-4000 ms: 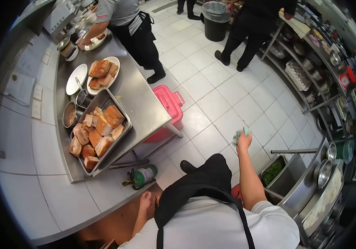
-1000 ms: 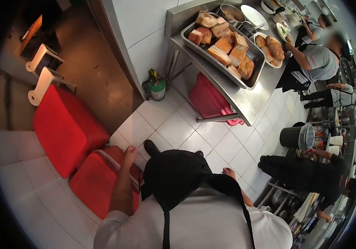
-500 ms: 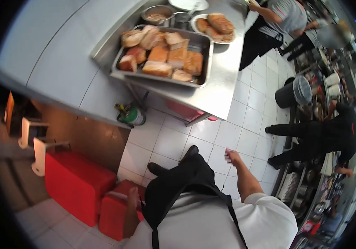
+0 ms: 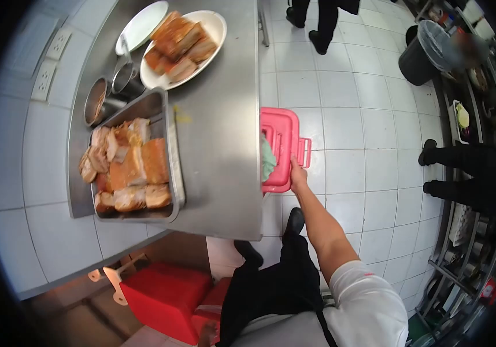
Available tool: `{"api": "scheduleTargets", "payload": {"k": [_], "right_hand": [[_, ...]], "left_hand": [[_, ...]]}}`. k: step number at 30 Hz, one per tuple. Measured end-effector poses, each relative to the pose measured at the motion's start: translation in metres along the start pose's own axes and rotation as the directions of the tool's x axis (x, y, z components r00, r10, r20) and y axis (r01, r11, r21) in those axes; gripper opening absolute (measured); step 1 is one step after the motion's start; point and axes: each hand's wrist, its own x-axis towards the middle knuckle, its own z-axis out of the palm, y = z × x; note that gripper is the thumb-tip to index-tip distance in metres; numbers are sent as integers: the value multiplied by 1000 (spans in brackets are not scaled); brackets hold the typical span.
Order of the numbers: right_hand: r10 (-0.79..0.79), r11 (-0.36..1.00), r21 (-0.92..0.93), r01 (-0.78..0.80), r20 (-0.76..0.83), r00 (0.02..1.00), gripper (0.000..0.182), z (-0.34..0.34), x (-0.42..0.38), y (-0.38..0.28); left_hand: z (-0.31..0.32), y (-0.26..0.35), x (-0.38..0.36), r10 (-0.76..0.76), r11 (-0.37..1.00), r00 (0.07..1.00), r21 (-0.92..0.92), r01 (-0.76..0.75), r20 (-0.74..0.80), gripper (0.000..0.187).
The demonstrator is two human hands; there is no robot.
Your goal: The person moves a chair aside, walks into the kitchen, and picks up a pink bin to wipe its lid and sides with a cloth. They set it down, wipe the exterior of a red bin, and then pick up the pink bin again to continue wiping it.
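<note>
My right hand (image 4: 298, 173) grips the edge of a pink plastic container (image 4: 285, 127) that juts out from under the steel table (image 4: 219, 156). A green cloth (image 4: 268, 159) shows inside the container. Low in the frame, beside a red seat, is my left hand (image 4: 207, 332), dark and partly cut off, so its fingers are unclear. On the table, a metal tray (image 4: 176, 188) holds several pieces of cooked meat (image 4: 135, 168). Behind it, more meat (image 4: 181, 43) is piled on a white oval plate (image 4: 220, 26).
Near the tray stand two metal pots (image 4: 95, 104) and a white plate (image 4: 144, 23). Red seats (image 4: 164, 301) are at the lower left. Two people in black trousers (image 4: 462, 159) stand on the tiled floor, near a grey bin (image 4: 421, 58) and shelves (image 4: 473, 243).
My view has turned and come closer to the table. My right hand, free before, now holds the pink container, which shows more from under the table.
</note>
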Motion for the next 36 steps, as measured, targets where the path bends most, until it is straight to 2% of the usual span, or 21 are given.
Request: {"api": "scheduleTargets", "payload": {"k": [1, 4, 5, 7, 9, 10, 11, 13, 15, 18, 21, 22, 23, 24, 26, 27, 29, 30, 33, 36], "right_hand": [[21, 999, 44, -22, 15, 1000, 84, -1, 3, -1], [8, 999, -40, -7, 26, 1000, 87, -6, -8, -16], [2, 999, -50, 0, 27, 1000, 88, -6, -17, -22], [-15, 989, -146, 16, 5, 1000, 88, -13, -20, -29], [-72, 967, -244, 68, -8, 997, 87, -23, -10, -33], [-113, 945, -309, 106, -8, 994, 87, -34, 3, -32], [-144, 916, -380, 130, -8, 990, 87, -49, 9, -28], [-162, 917, -368, 155, 12, 987, 86, -70, 11, -35], [-205, 917, -360, 173, -51, 977, 83, -95, 14, -32], [-25, 960, -277, -27, -181, 983, 82, -137, -15, -19], [-173, 982, 31, 186, -252, 952, 81, -162, -41, 35], [-70, 993, 73, 91, -255, 965, 78, -167, -65, 45], [-103, 976, 154, 157, -306, 946, 80, -163, -80, 62], [-131, 946, 232, 226, -363, 922, 82, -159, -94, 82], [-167, 850, 370, 376, -488, 857, 82, -149, -110, 120], [-151, 799, 473, 372, -442, 884, 71, -147, -111, 140], [-68, 709, 564, 423, -543, 837, 72, -114, -144, 152], [-86, 638, 614, 464, -542, 836, 75, -105, -145, 157], [-90, 430, 706, 563, -587, 805, 81, -85, -151, 190], [-74, 281, 713, 642, -651, 756, 81, -72, -153, 206]], "left_hand": [[-1, 18, 10, 24, 1000, 1000, 19, -24, 4, 37], [-10, 84, 49, 161, 983, 987, -92, -160, -1, 41], [-10, 105, 58, 263, 956, 964, -126, -265, -27, 43], [-2, 171, 49, 451, 868, 889, -193, -458, -85, 47], [-4, 215, 36, 497, 845, 867, -206, -493, -36, 49], [-6, 222, 35, 510, 839, 860, -216, -499, -9, 49], [-12, 215, 42, 517, 849, 856, -138, -510, 17, 50], [-28, 213, 59, 537, 842, 841, 20, -540, 67, 51], [-44, 197, 73, 516, 845, 850, 103, -525, 106, 53], [-69, 167, 88, 456, 858, 881, 203, -473, 126, 55], [-96, 157, 105, 394, 851, 902, 301, -430, 175, 55], [-106, 160, 114, 368, 834, 905, 355, -423, 213, 55], [-117, 163, 122, 336, 812, 909, 413, -413, 248, 54], [-128, 168, 135, 398, 787, 865, 371, -493, 305, 54], [-147, 187, 166, 468, 739, 831, 382, -554, 301, 53], [-158, 195, 176, 499, 713, 812, 389, -583, 303, 53], [-182, 222, 185, 512, 648, 786, 445, -618, 347, 52], [-196, 235, 183, 521, 619, 778, 473, -627, 350, 52], [-242, 255, 199, 591, 664, 721, 289, -690, 361, 51], [-284, 262, 219, 454, 812, 839, 250, -528, 299, 51]]}}
